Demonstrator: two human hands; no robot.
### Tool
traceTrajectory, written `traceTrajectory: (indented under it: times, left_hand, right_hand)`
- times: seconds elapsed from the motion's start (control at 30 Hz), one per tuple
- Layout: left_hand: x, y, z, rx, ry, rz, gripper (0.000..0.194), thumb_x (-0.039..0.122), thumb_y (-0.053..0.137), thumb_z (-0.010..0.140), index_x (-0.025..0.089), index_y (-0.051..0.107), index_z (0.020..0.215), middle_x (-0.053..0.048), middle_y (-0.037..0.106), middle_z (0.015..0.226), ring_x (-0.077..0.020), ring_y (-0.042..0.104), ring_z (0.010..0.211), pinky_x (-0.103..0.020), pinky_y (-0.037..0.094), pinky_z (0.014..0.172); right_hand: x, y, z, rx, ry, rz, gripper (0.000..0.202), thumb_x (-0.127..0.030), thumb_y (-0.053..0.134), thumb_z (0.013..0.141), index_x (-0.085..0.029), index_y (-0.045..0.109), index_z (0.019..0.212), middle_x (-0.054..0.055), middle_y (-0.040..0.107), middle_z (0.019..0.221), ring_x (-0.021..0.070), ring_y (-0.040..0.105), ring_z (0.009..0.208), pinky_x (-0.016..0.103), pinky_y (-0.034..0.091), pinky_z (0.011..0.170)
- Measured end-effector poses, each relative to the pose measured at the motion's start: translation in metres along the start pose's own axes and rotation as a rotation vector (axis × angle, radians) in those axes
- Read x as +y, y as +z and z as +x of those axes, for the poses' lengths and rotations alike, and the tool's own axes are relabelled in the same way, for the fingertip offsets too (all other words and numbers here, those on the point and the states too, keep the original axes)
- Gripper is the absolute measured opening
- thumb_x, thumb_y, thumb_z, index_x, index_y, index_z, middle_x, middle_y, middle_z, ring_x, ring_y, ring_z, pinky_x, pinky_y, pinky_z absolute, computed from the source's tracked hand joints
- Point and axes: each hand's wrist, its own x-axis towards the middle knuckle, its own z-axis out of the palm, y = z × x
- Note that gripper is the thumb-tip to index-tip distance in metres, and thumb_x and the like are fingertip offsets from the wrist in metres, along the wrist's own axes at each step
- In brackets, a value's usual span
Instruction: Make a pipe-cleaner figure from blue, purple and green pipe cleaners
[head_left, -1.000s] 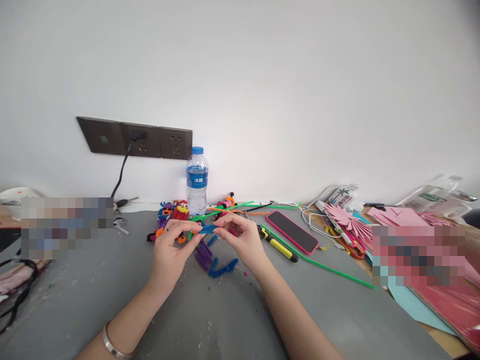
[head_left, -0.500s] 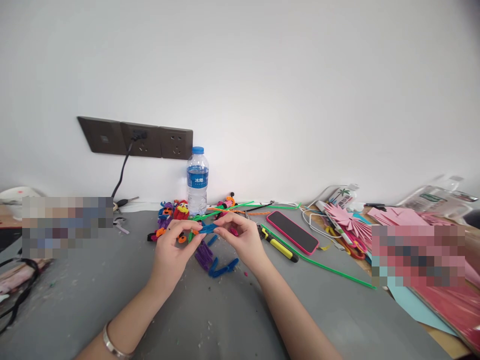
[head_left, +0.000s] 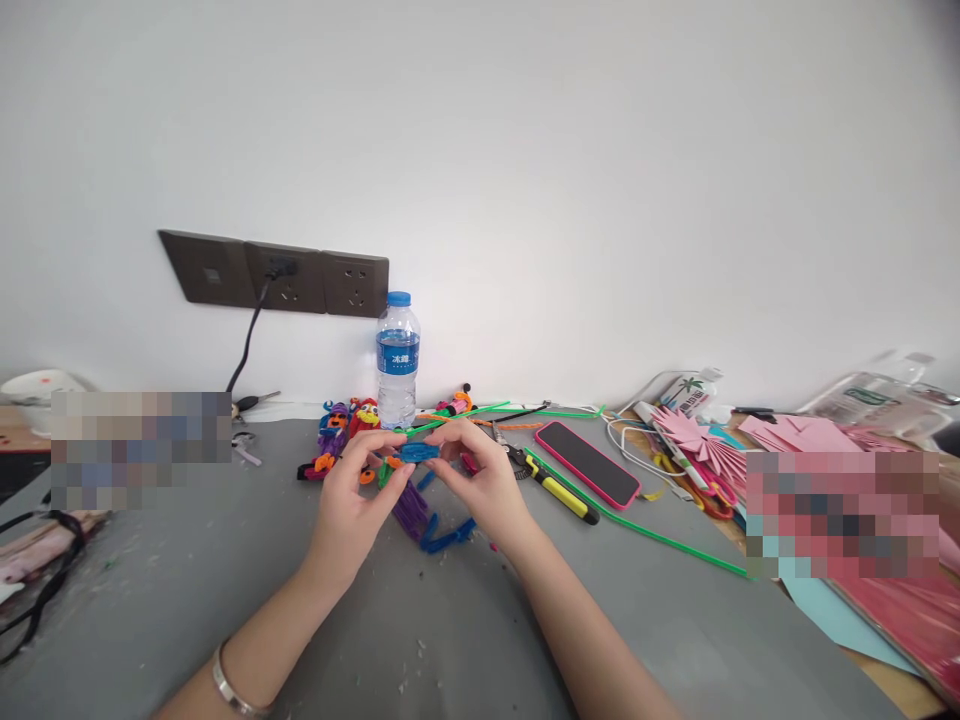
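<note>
Between my two hands is a small bundle of blue pipe cleaner [head_left: 418,453], held by its ends. My left hand [head_left: 352,495] pinches the left end with thumb and fingers; my right hand [head_left: 480,480] pinches the right end. Just below on the grey mat lie purple pipe cleaners [head_left: 409,510] and a bent blue pipe cleaner [head_left: 450,536]. Behind my left hand stand small fuzzy figures, one purple and blue [head_left: 334,428], one red [head_left: 366,415]. My fingers partly hide the orange and green pieces beside them.
A water bottle [head_left: 398,362] stands against the wall. Right of my hands lie yellow-handled pliers [head_left: 562,497], a phone in a pink case [head_left: 589,465] and a long green pipe cleaner [head_left: 667,545]. Pink folded paper [head_left: 697,445] is farther right. A black cord [head_left: 251,335] hangs from the socket.
The blue bundle has turned between my fingers and now shows a wider, looped side. My hands stay close together around it; the view has shifted slightly.
</note>
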Motion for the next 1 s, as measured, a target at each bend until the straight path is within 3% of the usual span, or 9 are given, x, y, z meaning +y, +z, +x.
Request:
traceTrajectory:
  times: [0.23,0.57,1.0]
  left_hand:
    - [0.0001,0.0001,-0.0011,-0.066,-0.063,-0.018,0.025,0.030,0.067,0.083,0.025,0.064,0.107,-0.005,0.068,0.106,-0.0214,0.063,0.099,-0.032,0.051,0.084]
    - [-0.0017,0.0017,0.0008,-0.089,-0.083,-0.052,0.017,0.029,0.066,0.081,0.023,0.067,0.098,-0.005,0.070,0.102,-0.0209,0.065,0.095,-0.030,0.053,0.079]
    - [-0.0047,-0.0025,0.0009,-0.065,-0.121,0.040,0.016,0.031,0.069,0.079,0.022,0.068,0.092,-0.004,0.071,0.095,-0.0205,0.065,0.089,-0.031,0.049,0.079]
  right_hand:
    - [-0.0010,0.0010,-0.0013,-0.048,-0.044,0.036,0.016,-0.009,0.057,0.084,-0.023,0.060,0.092,0.005,0.063,0.098,0.0184,0.059,0.087,0.029,0.047,0.072]
    - [-0.0023,0.0014,-0.0011,-0.041,0.030,-0.067,0.024,-0.008,0.059,0.079,-0.022,0.062,0.098,0.002,0.066,0.092,0.0157,0.058,0.075,0.028,0.045,0.072]
    - [0.0005,0.0007,-0.0022,-0.055,-0.010,-0.036,0.012,-0.016,0.060,0.085,-0.022,0.062,0.096,0.004,0.067,0.096,0.0165,0.059,0.078,0.029,0.048,0.073]
